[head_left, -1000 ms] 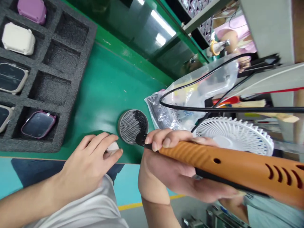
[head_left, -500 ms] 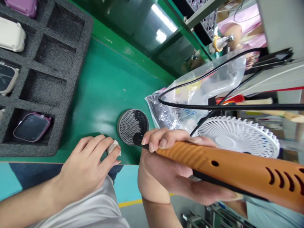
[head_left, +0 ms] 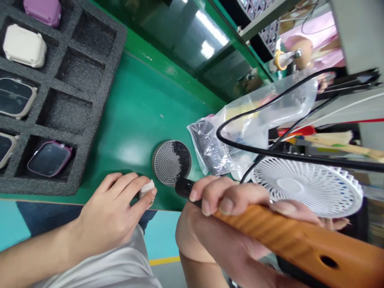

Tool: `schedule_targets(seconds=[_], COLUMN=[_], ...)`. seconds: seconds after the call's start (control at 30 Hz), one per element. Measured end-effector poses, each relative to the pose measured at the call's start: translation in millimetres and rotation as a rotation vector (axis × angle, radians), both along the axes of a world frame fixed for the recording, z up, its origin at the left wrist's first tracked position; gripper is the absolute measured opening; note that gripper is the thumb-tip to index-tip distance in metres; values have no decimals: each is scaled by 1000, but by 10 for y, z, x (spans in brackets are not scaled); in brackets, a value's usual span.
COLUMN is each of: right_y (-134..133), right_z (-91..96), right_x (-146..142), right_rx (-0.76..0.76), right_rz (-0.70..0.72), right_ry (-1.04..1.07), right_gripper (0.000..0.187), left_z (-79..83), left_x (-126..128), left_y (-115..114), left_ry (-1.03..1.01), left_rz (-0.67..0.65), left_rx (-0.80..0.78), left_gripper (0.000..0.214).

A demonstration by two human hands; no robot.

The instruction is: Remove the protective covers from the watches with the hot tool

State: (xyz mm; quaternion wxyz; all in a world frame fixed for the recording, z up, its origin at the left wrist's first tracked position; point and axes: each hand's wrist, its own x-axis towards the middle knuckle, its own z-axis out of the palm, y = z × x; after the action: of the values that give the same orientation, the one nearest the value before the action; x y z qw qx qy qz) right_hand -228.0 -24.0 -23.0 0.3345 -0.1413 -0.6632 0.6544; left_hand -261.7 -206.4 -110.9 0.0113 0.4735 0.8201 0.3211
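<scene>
Workbench (head_left: pixel 141 104): green, glossy, small pale marks; light-blue floor (head_left: pixel 165 232) with a yellow line below its front edge. Grey foam tray (head_left: pixel 81 160), left side, holds watch-like devices. Orange tool (head_left: pixel 279 236): gripped in the right hand (head_left: pixel 223 242) — black tip at the dish's rim, contact not determinable. White fan (head_left: pixel 288 186) and clear bag (head_left: pixel 207 140), right. Perforated dish (head_left: pixel 168 162): on the bench, partly dark-covered. White piece (head_left: pixel 147 188): pinched by the left hand (head_left: pixel 112 216) — near the front edge.
</scene>
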Motion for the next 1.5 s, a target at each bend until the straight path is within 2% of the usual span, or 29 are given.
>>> schedule_targets(seconds=[0.13, 0.3, 0.5, 0.77, 0.87, 0.97, 1.03, 1.2, 1.33, 1.37, 1.5], right_y=[-67, -63, 10, -55, -109, -144, -154, -153, -122, -116, -61], right_z=[28, 53, 59, -61, -126, -144, -124, -132, -202, -201, -134], right_x=[78, 39, -27, 7, 13, 29, 52, 73, 8, -3, 41], right_rx=[-10, -1, -2, -24, -61, -83, -57, -43, -89, -105, -144], right_rz=[62, 176, 242, 256, 195, 167, 185, 212, 286, 286, 156], right_ry=[-35, -114, -195, -189, -90, -7, -54, -56, 26, 43, 24], right_gripper=[42, 38, 51, 33, 20, 18, 17, 29, 57, 59, 46], left_z=[28, 46, 46, 32, 25, 19, 21, 40, 29, 28, 124], left_x=[-21, -24, -33, -17, -16, -20, -21, -29, -35, -28, -8], left_y=[15, 21, 23, 22, 14, 11, 8, -15, 0, 10, -23], left_ry=[-28, -33, -49, -67, -71, -78, -82, -95, -66, -55, -58], left_rz=[6, 10, 13, 9, 4, -3, -5, -4, -19, -20, 29], left_rx=[-8, 1, 11, -3, -9, -16, -14, -1, -29, -37, -9], left_gripper=[34, 33, 31, 31, 31, 32, 32, 31, 29, 29, 27])
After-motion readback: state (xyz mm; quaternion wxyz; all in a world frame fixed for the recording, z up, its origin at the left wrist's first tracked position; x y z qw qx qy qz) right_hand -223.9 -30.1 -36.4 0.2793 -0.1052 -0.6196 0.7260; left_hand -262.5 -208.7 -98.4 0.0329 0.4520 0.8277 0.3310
